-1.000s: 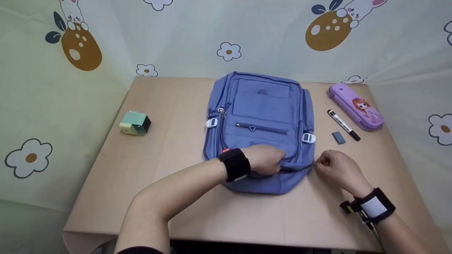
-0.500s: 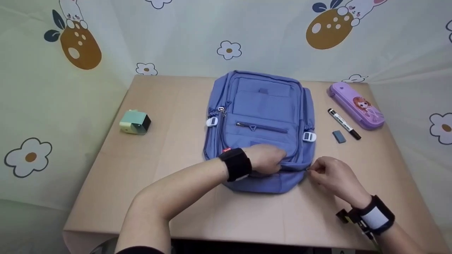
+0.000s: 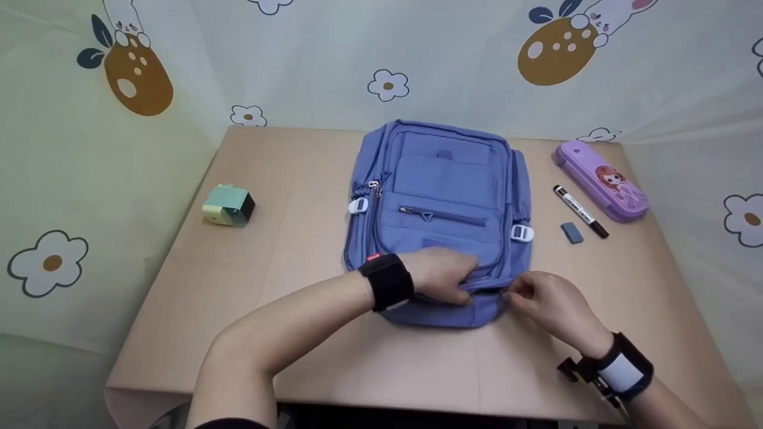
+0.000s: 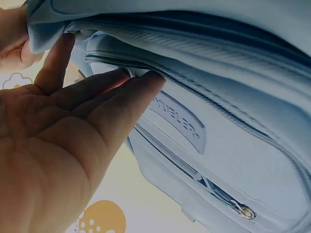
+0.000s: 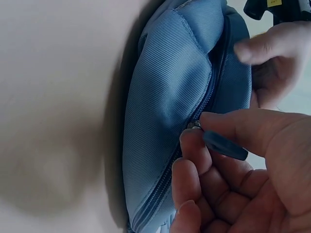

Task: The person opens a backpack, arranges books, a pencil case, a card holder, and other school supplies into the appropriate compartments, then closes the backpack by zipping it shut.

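A blue backpack (image 3: 447, 182) lies front side up on the table. My left hand (image 3: 441, 274) is at its lower front, thumb and fingers spread apart. In the left wrist view its extended fingers touch the fabric, beside a raised lettered label (image 4: 180, 119). At the bag's lower right corner, my right hand (image 3: 551, 307) pinches a zipper pull (image 5: 224, 144) between thumb and index finger. The metal slider sits on a curved zipper (image 5: 163, 182) whose teeth look joined on the side toward the bag's right edge. A dark gap shows between the hands.
To the bag's right are a purple pencil case (image 3: 602, 182), a black-and-white marker (image 3: 581, 211) and a small blue-grey eraser (image 3: 571, 233). A green and cream boxy item (image 3: 229, 207) stands at the left. Patterned cloth (image 3: 310, 65) hangs behind the table (image 3: 286, 333).
My right hand has drawn the zipper pull leftward and toward me around the bag's lower right corner. The left hand has shifted slightly left, its thumb now apart from the fingers.
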Motion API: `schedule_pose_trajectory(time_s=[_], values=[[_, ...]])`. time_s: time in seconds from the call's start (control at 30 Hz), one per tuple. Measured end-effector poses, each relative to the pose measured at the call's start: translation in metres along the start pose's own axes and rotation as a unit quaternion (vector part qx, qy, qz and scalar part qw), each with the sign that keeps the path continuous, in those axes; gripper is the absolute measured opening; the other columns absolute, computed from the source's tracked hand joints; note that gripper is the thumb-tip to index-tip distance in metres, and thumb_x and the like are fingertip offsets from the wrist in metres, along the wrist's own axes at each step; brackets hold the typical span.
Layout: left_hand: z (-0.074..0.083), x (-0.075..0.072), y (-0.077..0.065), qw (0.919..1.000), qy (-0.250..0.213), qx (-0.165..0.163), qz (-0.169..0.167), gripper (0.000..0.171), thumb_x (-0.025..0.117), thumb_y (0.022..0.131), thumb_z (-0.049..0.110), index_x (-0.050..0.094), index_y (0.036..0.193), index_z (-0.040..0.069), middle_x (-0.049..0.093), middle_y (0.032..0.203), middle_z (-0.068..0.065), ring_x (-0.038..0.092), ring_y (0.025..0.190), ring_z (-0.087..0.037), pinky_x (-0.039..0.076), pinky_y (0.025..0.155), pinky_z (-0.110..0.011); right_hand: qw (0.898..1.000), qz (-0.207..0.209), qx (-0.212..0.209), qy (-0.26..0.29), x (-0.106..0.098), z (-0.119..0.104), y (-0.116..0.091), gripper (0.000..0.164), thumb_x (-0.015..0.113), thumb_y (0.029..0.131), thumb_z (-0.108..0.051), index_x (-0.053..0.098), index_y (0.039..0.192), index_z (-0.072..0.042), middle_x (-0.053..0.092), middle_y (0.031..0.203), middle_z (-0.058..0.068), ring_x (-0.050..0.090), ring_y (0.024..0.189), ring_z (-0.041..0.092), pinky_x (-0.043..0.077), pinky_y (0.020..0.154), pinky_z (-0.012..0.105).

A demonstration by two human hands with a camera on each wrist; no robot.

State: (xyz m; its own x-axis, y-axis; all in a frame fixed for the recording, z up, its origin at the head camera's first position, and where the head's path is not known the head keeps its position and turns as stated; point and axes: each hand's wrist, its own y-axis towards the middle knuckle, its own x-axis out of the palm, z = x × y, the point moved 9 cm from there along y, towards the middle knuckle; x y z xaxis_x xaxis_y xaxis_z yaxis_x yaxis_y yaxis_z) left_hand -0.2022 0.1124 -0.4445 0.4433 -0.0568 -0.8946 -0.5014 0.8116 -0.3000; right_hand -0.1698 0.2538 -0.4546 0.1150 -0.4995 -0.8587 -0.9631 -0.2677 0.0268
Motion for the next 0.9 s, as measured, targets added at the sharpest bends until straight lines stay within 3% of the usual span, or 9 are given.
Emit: schedule_pose_trajectory(time_s=[0.17, 0.37, 0.6, 0.9], values=[[-0.006, 0.001, -0.021, 0.9999, 0.007, 0.007, 0.006, 0.034, 0.074, 0.090, 0.034, 0.053, 0.103, 0.011, 0.054, 0.085, 0.003, 0.057, 0.078, -0.018, 0.052, 0.073, -0.035, 1.000, 0.005, -0.005, 0.000, 0.002, 0.002, -0.002, 0.007, 0.080, 0.087, -0.015, 0.074, 0.085, -0.019, 0.066, 0.078, -0.010, 0.059, 0.069, 0.007, 0.051, 0.065, 0.031], [-0.023, -0.005, -0.038, 0.9996, -0.018, 0.007, 0.023, 0.017, 0.064, 0.099, 0.023, 0.054, 0.099, 0.009, 0.051, 0.081, 0.001, 0.053, 0.074, -0.019, 0.049, 0.067, -0.036, 1.000, 0.012, 0.009, 0.002, 0.000, 0.006, -0.004, 0.008, 0.081, 0.087, -0.018, 0.074, 0.084, -0.021, 0.065, 0.077, -0.011, 0.058, 0.068, 0.007, 0.049, 0.063, 0.030], [-0.039, -0.007, -0.031, 0.9979, -0.055, -0.011, 0.034, 0.010, 0.053, 0.105, 0.017, 0.056, 0.107, 0.008, 0.060, 0.093, -0.002, 0.061, 0.088, -0.020, 0.053, 0.082, -0.036, 1.000, -0.005, 0.022, 0.009, 0.002, 0.006, -0.004, 0.004, 0.080, 0.088, -0.020, 0.077, 0.085, -0.019, 0.064, 0.076, -0.010, 0.055, 0.065, 0.009, 0.045, 0.058, 0.028], [-0.037, -0.007, -0.026, 0.9983, -0.047, -0.019, 0.028, 0.009, 0.051, 0.105, 0.015, 0.055, 0.108, 0.007, 0.061, 0.095, -0.005, 0.065, 0.094, -0.024, 0.054, 0.087, -0.038, 1.000, 0.012, 0.001, 0.004, 0.001, -0.004, -0.006, 0.006, 0.080, 0.088, -0.014, 0.077, 0.084, -0.018, 0.066, 0.078, -0.010, 0.055, 0.066, 0.007, 0.045, 0.059, 0.028]])
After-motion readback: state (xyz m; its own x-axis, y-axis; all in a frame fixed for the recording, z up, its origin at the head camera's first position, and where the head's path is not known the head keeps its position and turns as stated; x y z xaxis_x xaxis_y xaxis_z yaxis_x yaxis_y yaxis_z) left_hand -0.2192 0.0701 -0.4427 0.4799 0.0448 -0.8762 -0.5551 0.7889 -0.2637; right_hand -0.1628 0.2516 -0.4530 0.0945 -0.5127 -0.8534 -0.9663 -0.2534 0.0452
